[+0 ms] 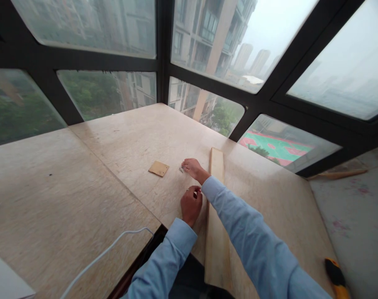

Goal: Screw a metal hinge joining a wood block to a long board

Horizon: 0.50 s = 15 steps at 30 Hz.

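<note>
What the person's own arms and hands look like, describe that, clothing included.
The left sleeve and right sleeve are long, light blue and creased, each ending in a cuff near the wrist. No printed markings show on them. The left hand and right hand wear no gloves.

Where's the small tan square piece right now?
In the head view, the tan square piece lies on the pale surface, just left of the right hand.

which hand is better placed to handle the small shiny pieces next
Probably the right hand: it is right at the small shiny pieces, while the left hand is curled nearer the body, farther from them.
</note>
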Available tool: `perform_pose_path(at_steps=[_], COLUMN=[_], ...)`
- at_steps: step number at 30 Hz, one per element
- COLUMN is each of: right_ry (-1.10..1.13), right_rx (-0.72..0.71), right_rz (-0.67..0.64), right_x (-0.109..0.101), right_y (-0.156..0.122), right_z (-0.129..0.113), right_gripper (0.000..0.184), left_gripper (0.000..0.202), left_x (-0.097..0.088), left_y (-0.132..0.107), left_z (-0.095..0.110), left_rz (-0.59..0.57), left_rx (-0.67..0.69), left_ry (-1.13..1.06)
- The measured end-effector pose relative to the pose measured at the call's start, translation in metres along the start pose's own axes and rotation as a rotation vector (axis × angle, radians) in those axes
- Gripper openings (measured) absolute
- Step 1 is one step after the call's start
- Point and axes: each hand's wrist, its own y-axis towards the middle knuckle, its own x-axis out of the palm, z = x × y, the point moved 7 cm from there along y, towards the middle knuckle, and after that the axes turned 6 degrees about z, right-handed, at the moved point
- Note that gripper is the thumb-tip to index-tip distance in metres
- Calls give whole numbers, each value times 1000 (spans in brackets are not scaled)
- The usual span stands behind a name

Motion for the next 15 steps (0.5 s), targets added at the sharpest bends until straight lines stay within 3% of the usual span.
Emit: perform_pose_path(at_steps=[4,10,15], right_ry=[50,70,-51], right_rx=[64,14,-64], right_rz=[67,138,129], right_x=[-10,-28,-48], right_y=[-9,-30,-54], right_z=[1,-12,-24], right_gripper=[15,24,23], left_gripper=[18,19,20], left_x=[0,0,-3], left_y=[1,3,4], left_z=[-2,-5,-6], left_rz=[20,56,103], left_rx=[8,22,48], left_ry=[-5,-34,-71])
